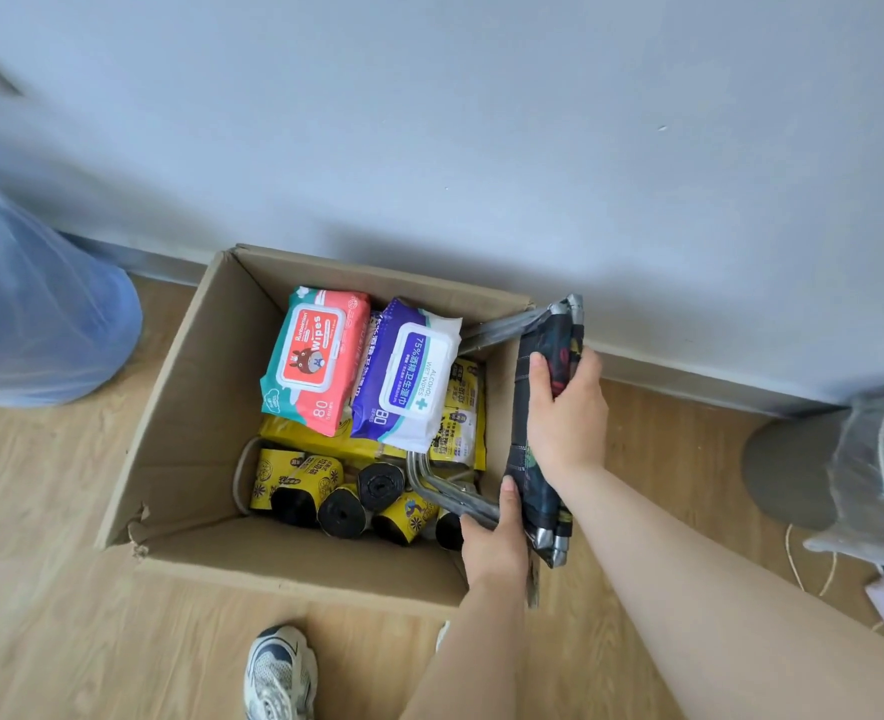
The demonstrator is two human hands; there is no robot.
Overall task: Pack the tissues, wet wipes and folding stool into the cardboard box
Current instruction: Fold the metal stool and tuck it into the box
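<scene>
floor (65, 615): light wood planks; grey wall (481, 122) right behind
cardboard box (195, 407): open on the floor; wipes pack (315, 356) inside
folding stool (543, 418): at box's right edge; left hand (494, 543) and right hand (567, 407) both gripping it

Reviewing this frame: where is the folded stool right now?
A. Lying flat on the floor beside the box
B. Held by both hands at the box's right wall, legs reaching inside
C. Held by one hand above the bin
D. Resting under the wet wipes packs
B: the left hand and right hand hold the folding stool at the right wall of the cardboard box, its metal legs inside.
</scene>
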